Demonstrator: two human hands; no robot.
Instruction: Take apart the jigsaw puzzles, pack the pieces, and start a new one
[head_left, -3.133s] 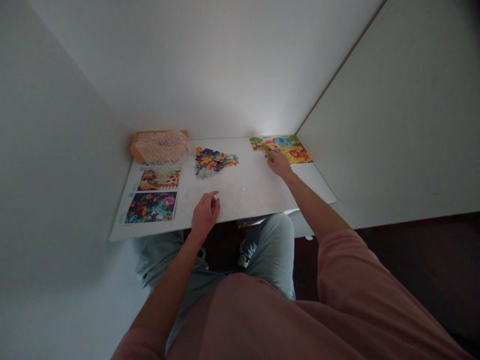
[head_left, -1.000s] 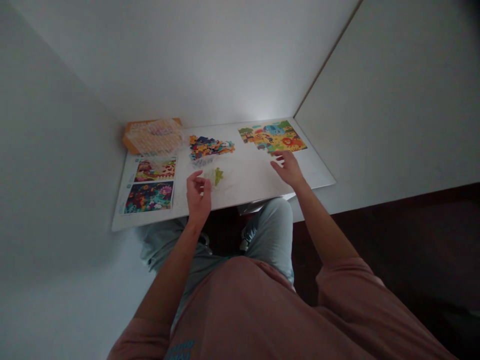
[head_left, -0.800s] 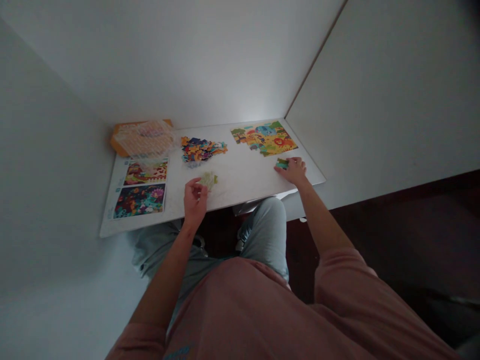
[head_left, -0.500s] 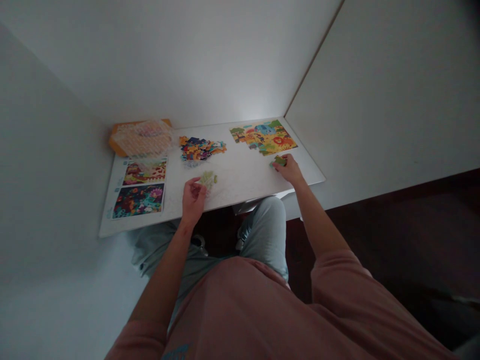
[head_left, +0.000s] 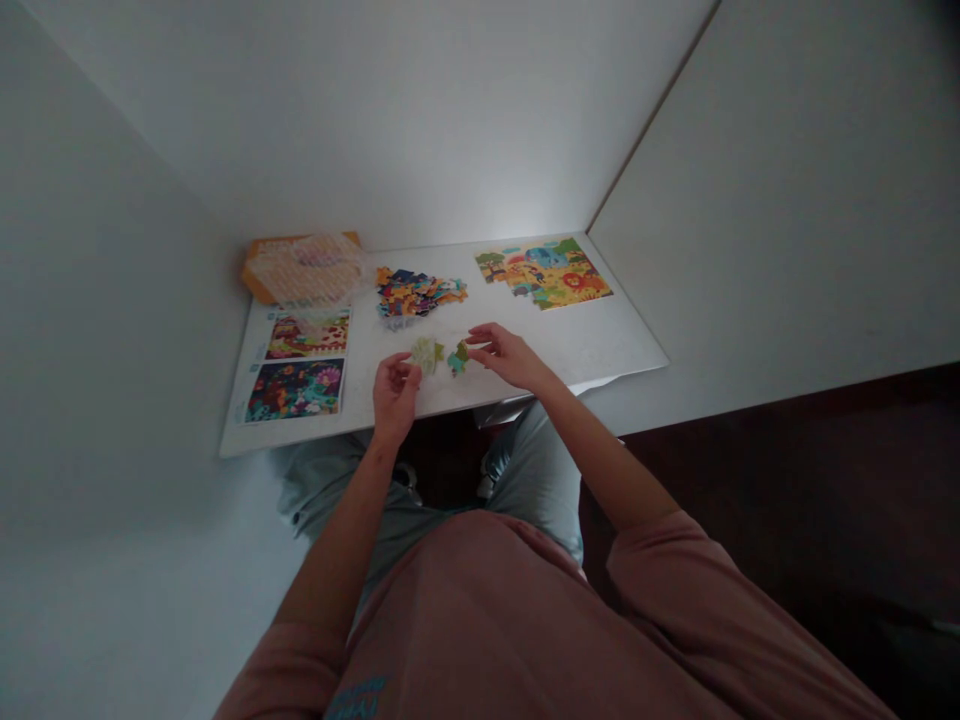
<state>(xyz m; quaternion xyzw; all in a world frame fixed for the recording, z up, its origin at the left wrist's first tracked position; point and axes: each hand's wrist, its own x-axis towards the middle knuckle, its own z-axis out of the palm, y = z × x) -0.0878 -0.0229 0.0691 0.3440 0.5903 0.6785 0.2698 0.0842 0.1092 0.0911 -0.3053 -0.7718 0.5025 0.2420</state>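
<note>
My left hand (head_left: 396, 392) is at the near edge of the white table, fingers curled against a small cluster of pale green puzzle pieces (head_left: 426, 355). To its right, my right hand (head_left: 508, 354) reaches in with thumb and fingers pinching green and teal puzzle pieces (head_left: 457, 358). The two groups of pieces are close together with a narrow gap between them. A partly assembled animal puzzle (head_left: 566, 278) with a lion and an elephant lies at the back right, its lower left side stepped. A heap of loose colourful puzzle pieces (head_left: 416, 293) lies behind my left hand.
Two printed pictures, a farm scene (head_left: 309, 334) and a dark sea scene (head_left: 296, 390), lie at the table's left. Behind them an orange box (head_left: 262, 285) is partly covered by clear bubble wrap (head_left: 322, 270). Walls border the white table (head_left: 592, 345) at the back and right.
My right hand has moved left from below the animal puzzle to beside my left hand, carrying green pieces. The left hand stays near the pale green pieces. The view has shifted slightly.
</note>
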